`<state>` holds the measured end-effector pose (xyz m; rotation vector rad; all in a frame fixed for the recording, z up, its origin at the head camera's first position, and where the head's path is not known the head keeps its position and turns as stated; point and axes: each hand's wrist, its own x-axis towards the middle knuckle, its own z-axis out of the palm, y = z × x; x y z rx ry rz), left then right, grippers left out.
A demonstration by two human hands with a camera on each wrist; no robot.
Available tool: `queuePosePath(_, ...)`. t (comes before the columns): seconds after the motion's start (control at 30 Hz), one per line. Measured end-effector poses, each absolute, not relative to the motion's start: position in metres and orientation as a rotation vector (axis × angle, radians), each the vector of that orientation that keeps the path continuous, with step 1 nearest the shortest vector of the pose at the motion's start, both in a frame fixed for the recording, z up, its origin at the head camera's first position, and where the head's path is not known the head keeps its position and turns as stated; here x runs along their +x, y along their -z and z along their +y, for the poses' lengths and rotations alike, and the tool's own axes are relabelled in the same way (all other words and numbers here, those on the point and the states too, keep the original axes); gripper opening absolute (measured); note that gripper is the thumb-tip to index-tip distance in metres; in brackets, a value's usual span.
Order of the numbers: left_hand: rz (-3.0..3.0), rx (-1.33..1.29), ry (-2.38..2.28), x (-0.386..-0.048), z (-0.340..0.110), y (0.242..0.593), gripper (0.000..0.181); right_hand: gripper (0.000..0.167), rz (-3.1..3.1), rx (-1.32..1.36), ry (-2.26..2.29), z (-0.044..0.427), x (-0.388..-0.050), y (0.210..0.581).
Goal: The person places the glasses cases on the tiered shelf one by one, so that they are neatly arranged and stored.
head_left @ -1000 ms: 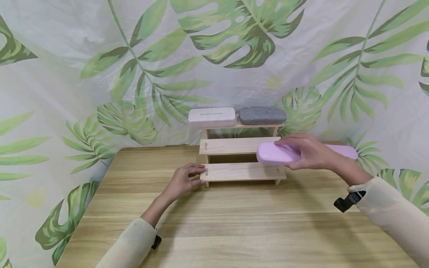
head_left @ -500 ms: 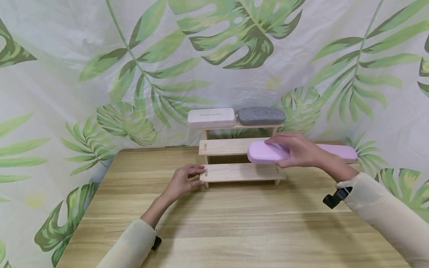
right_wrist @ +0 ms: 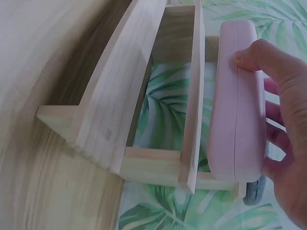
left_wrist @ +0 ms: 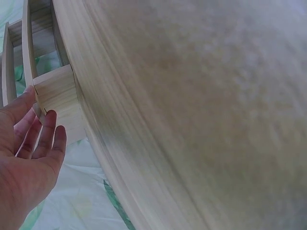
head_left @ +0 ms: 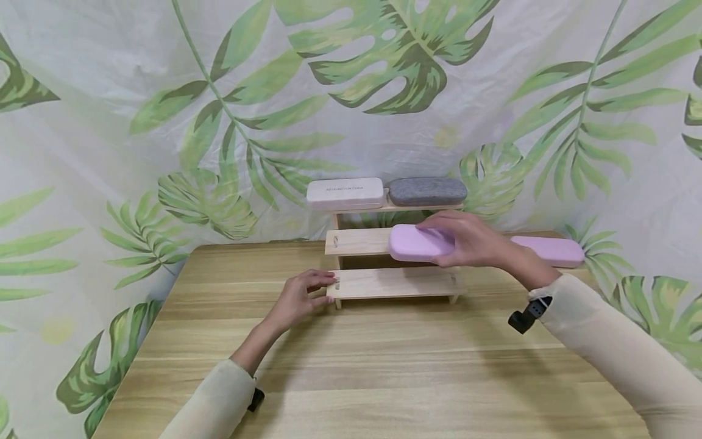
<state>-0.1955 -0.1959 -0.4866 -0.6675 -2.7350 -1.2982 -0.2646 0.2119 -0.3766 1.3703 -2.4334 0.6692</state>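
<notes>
A three-tier wooden rack (head_left: 395, 283) stands at the back of the table. My right hand (head_left: 466, 241) grips a pink case (head_left: 414, 242) over the middle tier, thumb on one side and fingers on the other in the right wrist view, where the case (right_wrist: 235, 100) hangs beside the shelf boards. With thumb and fingertips, my left hand (head_left: 296, 297) holds the left end of the bottom tier; the left wrist view shows that hand (left_wrist: 33, 153) at the board's corner. On the top tier lie a white case (head_left: 345, 192) and, to its right, a grey case (head_left: 428, 191).
Another pink case (head_left: 551, 250) lies at the table's back right, partly behind my right forearm. The wooden table (head_left: 351, 378) reaches back to a leaf-patterned cloth (head_left: 384, 140) hanging behind the rack.
My right hand has moved left and slightly back with the pink case, from the right end of the rack to over its middle tier. The left hand stays in place.
</notes>
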Motion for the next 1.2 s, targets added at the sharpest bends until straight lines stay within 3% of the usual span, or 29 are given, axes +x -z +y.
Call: queuePosePath(1.2,-2.71,-0.739,1.224,-0.194,-0.198,0.487,0.032,0.067,-2.531,1.39,-0.659,0.134,-0.283,0.367)
